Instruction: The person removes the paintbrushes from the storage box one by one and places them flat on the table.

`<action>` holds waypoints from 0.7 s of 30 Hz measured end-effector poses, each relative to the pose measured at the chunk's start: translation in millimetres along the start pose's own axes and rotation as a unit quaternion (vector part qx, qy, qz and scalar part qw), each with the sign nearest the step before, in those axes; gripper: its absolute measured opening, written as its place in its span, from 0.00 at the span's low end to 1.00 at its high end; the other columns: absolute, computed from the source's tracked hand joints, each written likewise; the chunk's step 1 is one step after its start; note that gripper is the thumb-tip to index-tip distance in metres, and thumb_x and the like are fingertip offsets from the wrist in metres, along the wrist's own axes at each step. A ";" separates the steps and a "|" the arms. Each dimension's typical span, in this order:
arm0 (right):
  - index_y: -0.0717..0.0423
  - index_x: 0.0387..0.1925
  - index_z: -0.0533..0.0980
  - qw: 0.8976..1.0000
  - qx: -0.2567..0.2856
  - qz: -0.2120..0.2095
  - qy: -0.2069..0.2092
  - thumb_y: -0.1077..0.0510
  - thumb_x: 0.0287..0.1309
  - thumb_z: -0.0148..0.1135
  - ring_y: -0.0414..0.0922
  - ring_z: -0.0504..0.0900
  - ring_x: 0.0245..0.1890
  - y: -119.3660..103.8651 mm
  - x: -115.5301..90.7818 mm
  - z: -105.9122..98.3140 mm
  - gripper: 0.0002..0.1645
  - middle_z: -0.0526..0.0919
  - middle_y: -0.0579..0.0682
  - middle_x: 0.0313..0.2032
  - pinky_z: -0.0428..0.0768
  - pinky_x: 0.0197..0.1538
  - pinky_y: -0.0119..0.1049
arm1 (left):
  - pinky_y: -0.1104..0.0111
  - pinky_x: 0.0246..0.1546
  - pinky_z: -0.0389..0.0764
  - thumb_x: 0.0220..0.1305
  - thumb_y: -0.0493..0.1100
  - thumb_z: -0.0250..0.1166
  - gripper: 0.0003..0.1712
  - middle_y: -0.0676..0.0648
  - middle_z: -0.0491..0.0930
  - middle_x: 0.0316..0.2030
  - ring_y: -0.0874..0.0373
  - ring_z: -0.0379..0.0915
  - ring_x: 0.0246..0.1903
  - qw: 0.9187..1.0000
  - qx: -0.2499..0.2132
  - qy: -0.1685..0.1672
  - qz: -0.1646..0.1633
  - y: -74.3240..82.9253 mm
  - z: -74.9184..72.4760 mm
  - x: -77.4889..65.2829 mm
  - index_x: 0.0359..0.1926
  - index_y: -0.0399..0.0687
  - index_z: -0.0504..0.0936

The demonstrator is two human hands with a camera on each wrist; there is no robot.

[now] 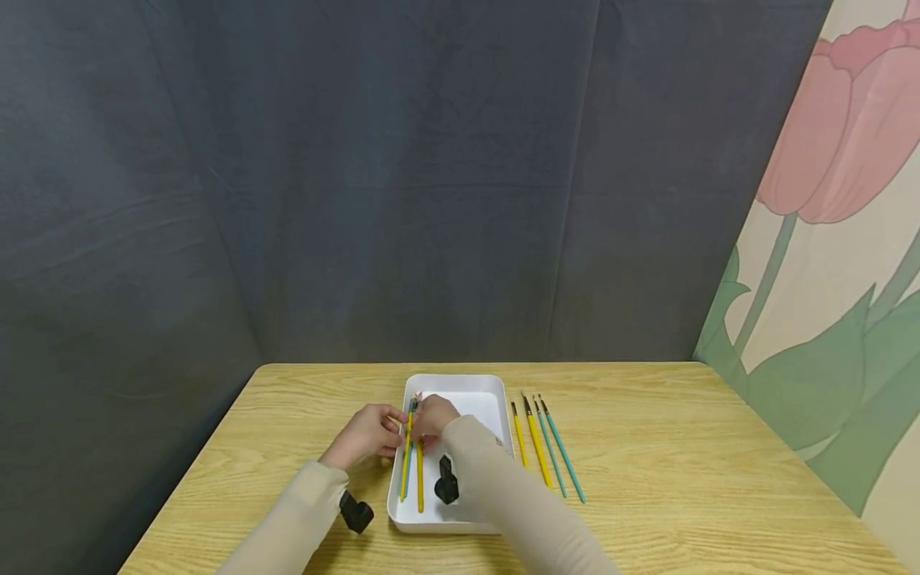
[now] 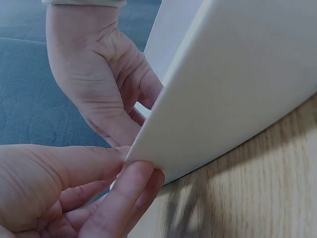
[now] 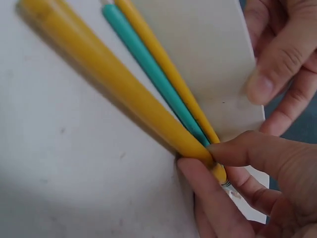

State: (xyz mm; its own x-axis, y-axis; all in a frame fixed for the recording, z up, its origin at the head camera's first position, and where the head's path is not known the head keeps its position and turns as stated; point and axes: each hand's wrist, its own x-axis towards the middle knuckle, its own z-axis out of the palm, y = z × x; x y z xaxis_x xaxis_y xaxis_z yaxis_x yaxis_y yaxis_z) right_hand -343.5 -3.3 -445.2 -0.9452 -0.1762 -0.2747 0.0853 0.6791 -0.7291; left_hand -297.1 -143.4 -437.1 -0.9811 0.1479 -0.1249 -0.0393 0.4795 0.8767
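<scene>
A white tray (image 1: 470,399) lies on the table. At its left side my left hand (image 1: 368,435) pinches the rim; in the left wrist view the thumb lies at the top edge and the fingers press the outer wall (image 2: 233,74). My right hand (image 1: 435,415) reaches inside the tray. Its thumb and fingertips pinch a thick yellow paintbrush (image 3: 114,89) near the metal collar. Beside that brush, along the left wall, lie a teal paintbrush (image 3: 148,67) and a thinner yellow paintbrush (image 3: 166,69). The right hand's fingers partly hide the bristle ends.
To the tray's right, on the wooden table (image 1: 683,455), several brushes lie side by side, among them a yellow paintbrush (image 1: 537,447) and a teal paintbrush (image 1: 564,451). A dark curtain (image 1: 431,200) hangs behind, and a tulip-painted wall (image 1: 826,279) stands at the right.
</scene>
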 end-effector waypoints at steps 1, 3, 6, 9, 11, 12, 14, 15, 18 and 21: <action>0.57 0.21 0.73 1.000 0.016 0.003 -0.005 0.74 0.42 0.69 0.43 0.77 0.13 1.0 0.1 -0.8 0.14 0.74 0.49 0.19 0.82 0.21 0.33 | 0.64 0.28 0.85 0.55 0.24 0.65 0.17 0.42 0.75 0.31 0.56 0.76 0.26 1.000 0.002 0.001 -0.001 0.0 0.1 0.0 0.47 0.32 0.79; 0.58 0.23 0.74 0.999 0.039 0.006 -0.016 0.75 0.43 0.67 0.43 0.77 0.14 2.5 -0.3 -2.5 0.12 0.73 0.49 0.20 0.83 0.23 0.34 | 0.65 0.28 0.85 0.55 0.24 0.65 0.17 0.43 0.75 0.31 0.57 0.76 0.26 1.000 0.004 0.002 -0.001 0.0 0.4 -0.2 0.47 0.32 0.79; 0.60 0.26 0.75 0.997 0.068 0.006 -0.030 0.75 0.45 0.66 0.42 0.76 0.14 4.2 -3.6 -5.5 0.11 0.73 0.49 0.21 0.84 0.26 0.35 | 0.64 0.28 0.85 0.55 0.24 0.65 0.17 0.42 0.75 0.31 0.56 0.76 0.26 1.000 0.002 0.002 0.001 -0.1 0.5 -0.7 0.47 0.31 0.79; 0.61 0.30 0.75 0.994 0.095 0.002 -0.043 0.75 0.47 0.65 0.41 0.75 0.14 6.6 -6.7 -9.3 0.10 0.74 0.49 0.21 0.85 0.28 0.36 | 0.64 0.28 0.85 0.55 0.24 0.65 0.17 0.42 0.75 0.31 0.56 0.77 0.27 1.000 -0.004 0.000 0.001 0.8 0.7 -0.9 0.48 0.30 0.78; 0.63 0.32 0.75 0.991 0.120 0.000 -0.054 0.75 0.47 0.63 0.40 0.75 0.15 8.6 -9.2 -12.6 0.11 0.75 0.49 0.20 0.85 0.28 0.35 | 0.64 0.28 0.85 0.55 0.24 0.65 0.18 0.42 0.75 0.31 0.55 0.77 0.27 1.000 -0.008 0.002 -0.001 1.5 1.0 -1.2 0.48 0.30 0.78; 0.63 0.34 0.76 0.990 0.129 -0.002 -0.059 0.75 0.47 0.63 0.40 0.75 0.15 10.0 -10.1 -14.3 0.11 0.75 0.49 0.20 0.85 0.28 0.35 | 0.64 0.28 0.85 0.55 0.24 0.65 0.18 0.42 0.75 0.31 0.55 0.77 0.27 1.000 -0.009 0.002 -0.002 1.8 1.1 -1.4 0.48 0.30 0.78; 0.64 0.36 0.76 0.988 0.143 -0.008 -0.066 0.74 0.47 0.63 0.40 0.75 0.15 12.8 -11.7 -19.1 0.12 0.76 0.49 0.20 0.84 0.27 0.33 | 0.64 0.28 0.85 0.55 0.24 0.65 0.17 0.42 0.75 0.31 0.55 0.77 0.27 1.000 -0.008 0.002 -0.003 2.1 1.5 -1.6 0.48 0.30 0.78; 0.64 0.38 0.76 0.986 0.149 -0.008 -0.069 0.74 0.47 0.63 0.40 0.75 0.16 14.3 -12.4 -21.8 0.14 0.76 0.49 0.20 0.84 0.27 0.32 | 0.64 0.28 0.85 0.55 0.24 0.65 0.17 0.42 0.75 0.31 0.55 0.77 0.27 1.000 -0.008 0.002 -0.003 2.3 1.6 -1.7 0.48 0.30 0.78; 0.64 0.41 0.76 0.984 0.165 -0.011 -0.072 0.73 0.47 0.64 0.40 0.76 0.20 19.4 -13.4 -30.9 0.16 0.75 0.50 0.23 0.85 0.30 0.33 | 0.64 0.28 0.85 0.55 0.24 0.65 0.18 0.42 0.75 0.31 0.54 0.78 0.27 1.000 -0.008 0.001 -0.005 3.0 2.1 -2.0 0.48 0.30 0.78; 0.66 0.45 0.75 0.979 0.190 -0.014 -0.079 0.73 0.49 0.63 0.41 0.77 0.25 23.9 -14.7 -41.5 0.18 0.76 0.51 0.27 0.86 0.37 0.38 | 0.64 0.28 0.85 0.55 0.24 0.65 0.18 0.42 0.75 0.32 0.54 0.78 0.28 1.000 -0.005 0.004 -0.008 3.6 2.4 -2.4 0.49 0.30 0.78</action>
State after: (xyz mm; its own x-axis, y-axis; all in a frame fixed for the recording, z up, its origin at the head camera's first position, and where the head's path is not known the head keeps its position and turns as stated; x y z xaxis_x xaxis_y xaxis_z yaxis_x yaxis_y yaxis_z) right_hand -340.6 45.1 -432.6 -0.8909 -0.3188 -0.3235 0.2001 0.3640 -0.9096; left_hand -294.5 -140.0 -434.8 -0.9818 0.1330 -0.1356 -0.0574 0.4728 0.8793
